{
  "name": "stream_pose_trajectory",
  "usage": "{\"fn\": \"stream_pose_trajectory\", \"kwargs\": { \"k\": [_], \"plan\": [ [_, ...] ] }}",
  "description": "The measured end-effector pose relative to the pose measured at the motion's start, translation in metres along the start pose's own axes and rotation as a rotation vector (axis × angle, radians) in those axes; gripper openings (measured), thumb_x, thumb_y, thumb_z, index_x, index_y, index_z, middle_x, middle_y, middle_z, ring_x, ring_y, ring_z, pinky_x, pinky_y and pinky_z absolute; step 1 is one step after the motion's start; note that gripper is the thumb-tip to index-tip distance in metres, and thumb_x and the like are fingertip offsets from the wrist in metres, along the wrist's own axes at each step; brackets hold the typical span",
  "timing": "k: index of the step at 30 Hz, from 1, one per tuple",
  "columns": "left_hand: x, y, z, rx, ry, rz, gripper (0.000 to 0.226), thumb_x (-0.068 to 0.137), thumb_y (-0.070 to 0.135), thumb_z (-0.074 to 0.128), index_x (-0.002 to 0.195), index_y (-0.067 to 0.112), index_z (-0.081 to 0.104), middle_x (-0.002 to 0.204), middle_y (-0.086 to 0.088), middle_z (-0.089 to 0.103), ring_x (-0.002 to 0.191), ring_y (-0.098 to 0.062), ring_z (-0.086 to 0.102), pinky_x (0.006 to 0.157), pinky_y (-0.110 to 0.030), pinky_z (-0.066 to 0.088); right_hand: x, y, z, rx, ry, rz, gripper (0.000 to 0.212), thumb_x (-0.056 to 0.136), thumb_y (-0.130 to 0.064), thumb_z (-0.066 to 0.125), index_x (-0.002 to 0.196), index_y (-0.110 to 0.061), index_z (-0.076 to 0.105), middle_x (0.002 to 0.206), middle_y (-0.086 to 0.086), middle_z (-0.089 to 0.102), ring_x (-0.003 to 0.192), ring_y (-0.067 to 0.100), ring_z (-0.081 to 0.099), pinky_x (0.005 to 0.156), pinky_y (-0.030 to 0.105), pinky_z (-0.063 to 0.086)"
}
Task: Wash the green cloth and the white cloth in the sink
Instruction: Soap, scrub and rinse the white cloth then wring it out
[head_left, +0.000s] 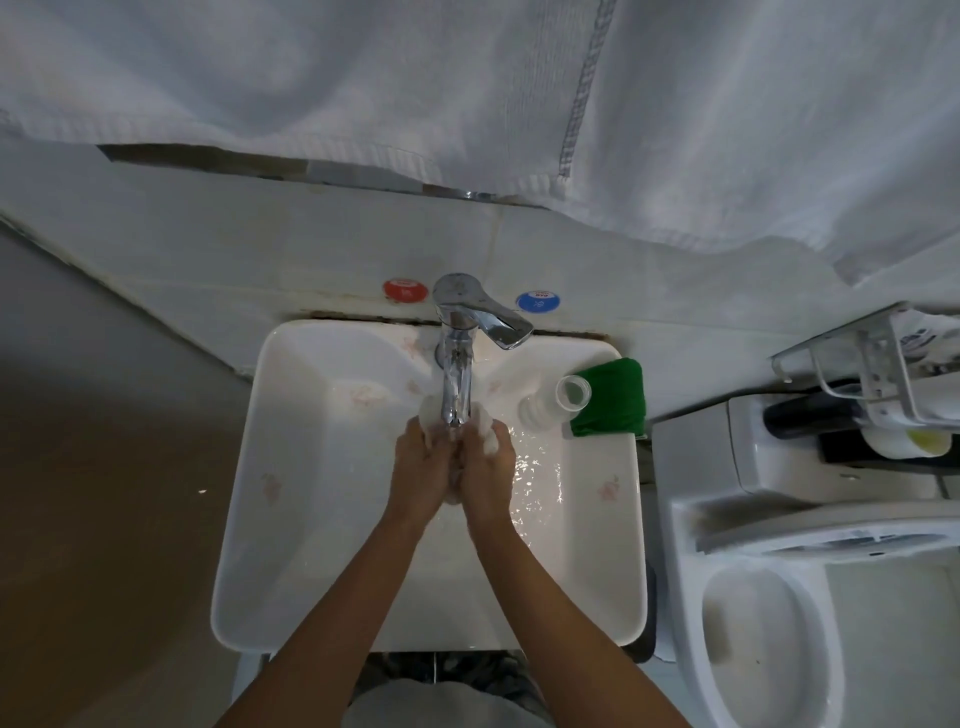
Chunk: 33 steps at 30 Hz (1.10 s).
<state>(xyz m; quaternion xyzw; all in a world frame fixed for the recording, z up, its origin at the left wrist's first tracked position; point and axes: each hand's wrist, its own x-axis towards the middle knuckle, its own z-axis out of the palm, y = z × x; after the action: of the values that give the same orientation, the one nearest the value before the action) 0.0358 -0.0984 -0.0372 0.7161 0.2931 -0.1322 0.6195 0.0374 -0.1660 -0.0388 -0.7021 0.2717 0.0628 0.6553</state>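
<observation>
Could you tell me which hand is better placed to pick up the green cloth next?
Right, probably. The green cloth lies on the sink's right rim, nearer the right hand; both hands grip the white cloth.

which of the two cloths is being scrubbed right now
The white cloth: both hands, left hand and right hand, grip it under the tap. The green cloth lies untouched on the sink rim's right corner.

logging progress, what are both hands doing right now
Left hand: grips the white cloth under the faucet.
Right hand: grips the same cloth.
</observation>
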Motion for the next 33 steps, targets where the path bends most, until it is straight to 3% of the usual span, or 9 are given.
{"fn": "stream_pose_trajectory", "kwargs": {
  "k": [2,8,14,20,23,26,28,31,33],
  "plan": [
    [-0.003,0.001,-0.005,-0.137,-0.111,-0.087,0.026,0.092,0.029,0.058,0.113,0.013,0.058,0.099,-0.007,0.069,0.090,-0.021,0.068,0.062,-0.030,0.052,-0.001,-0.004,-0.002,0.052,-0.070,0.006,0.012,0.085,-0.024,0.056,0.080,-0.019,0.066,0.075,-0.001,0.064,0.071,0.016,0.060,0.069,0.038,0.050],
    [0.001,0.000,-0.006,-0.302,-0.128,-0.229,0.047,0.080,0.051,0.051,0.111,0.018,0.066,0.105,-0.005,0.071,0.097,-0.022,0.067,0.076,-0.040,0.055,0.007,-0.006,-0.016,0.211,-0.210,0.127,0.055,0.064,-0.017,0.061,0.120,-0.016,0.060,0.106,0.004,0.067,0.087,0.010,0.066,0.069,0.022,0.054],
    [-0.005,0.001,-0.001,-0.231,0.156,-0.118,0.032,0.100,0.035,0.043,0.099,0.011,0.064,0.090,-0.006,0.068,0.088,-0.023,0.065,0.068,-0.028,0.049,0.002,-0.002,-0.013,-0.001,-0.248,0.037,0.014,0.080,-0.040,0.065,0.079,-0.026,0.065,0.079,-0.003,0.065,0.076,0.013,0.062,0.075,0.039,0.051],
    [0.002,-0.007,-0.001,-0.094,0.229,-0.066,0.054,0.091,0.051,0.039,0.093,0.005,0.065,0.094,-0.016,0.068,0.092,-0.032,0.064,0.087,-0.046,0.050,-0.005,-0.004,-0.014,0.129,-0.380,0.174,0.033,0.086,-0.049,0.061,0.113,-0.029,0.065,0.111,-0.002,0.071,0.103,0.013,0.068,0.089,0.028,0.054],
    [0.001,-0.002,-0.001,0.055,0.206,0.016,0.037,0.101,0.035,0.033,0.122,0.008,0.049,0.112,-0.017,0.063,0.101,-0.033,0.061,0.091,-0.041,0.048,-0.003,-0.003,-0.018,0.068,-0.358,0.116,0.013,0.095,-0.033,0.059,0.106,-0.035,0.064,0.102,-0.011,0.072,0.097,0.009,0.069,0.086,0.027,0.055],
    [-0.004,0.004,0.004,0.108,0.114,0.106,0.051,0.102,0.030,0.036,0.148,0.021,0.019,0.129,-0.010,0.052,0.111,-0.030,0.058,0.095,-0.041,0.048,0.003,0.000,-0.020,-0.025,-0.234,0.042,0.021,0.092,-0.034,0.063,0.112,-0.035,0.061,0.109,-0.012,0.068,0.101,0.009,0.066,0.093,0.037,0.054],
    [-0.002,0.001,0.008,0.127,0.088,0.159,0.055,0.099,0.026,0.042,0.149,0.016,0.021,0.142,-0.012,0.045,0.122,-0.031,0.052,0.102,-0.047,0.044,0.004,-0.001,-0.020,0.013,-0.178,0.029,0.035,0.084,-0.036,0.065,0.118,-0.030,0.059,0.115,-0.005,0.065,0.104,0.013,0.064,0.091,0.038,0.055],
    [0.003,-0.006,0.013,0.061,0.054,0.089,0.042,0.097,0.020,0.049,0.138,0.010,0.042,0.128,-0.016,0.054,0.115,-0.031,0.057,0.088,-0.033,0.052,0.002,-0.007,-0.025,0.182,-0.149,0.114,0.040,0.082,-0.023,0.065,0.120,-0.018,0.057,0.102,-0.003,0.064,0.090,0.008,0.065,0.071,0.020,0.054],
    [0.008,-0.009,0.013,-0.051,0.028,-0.004,0.042,0.096,0.025,0.051,0.131,0.003,0.048,0.119,-0.023,0.058,0.106,-0.033,0.061,0.071,-0.017,0.050,0.002,-0.008,-0.027,0.288,-0.161,0.194,0.029,0.084,-0.015,0.064,0.112,-0.011,0.062,0.094,0.002,0.067,0.090,0.016,0.066,0.073,0.021,0.053]
  ]
}}
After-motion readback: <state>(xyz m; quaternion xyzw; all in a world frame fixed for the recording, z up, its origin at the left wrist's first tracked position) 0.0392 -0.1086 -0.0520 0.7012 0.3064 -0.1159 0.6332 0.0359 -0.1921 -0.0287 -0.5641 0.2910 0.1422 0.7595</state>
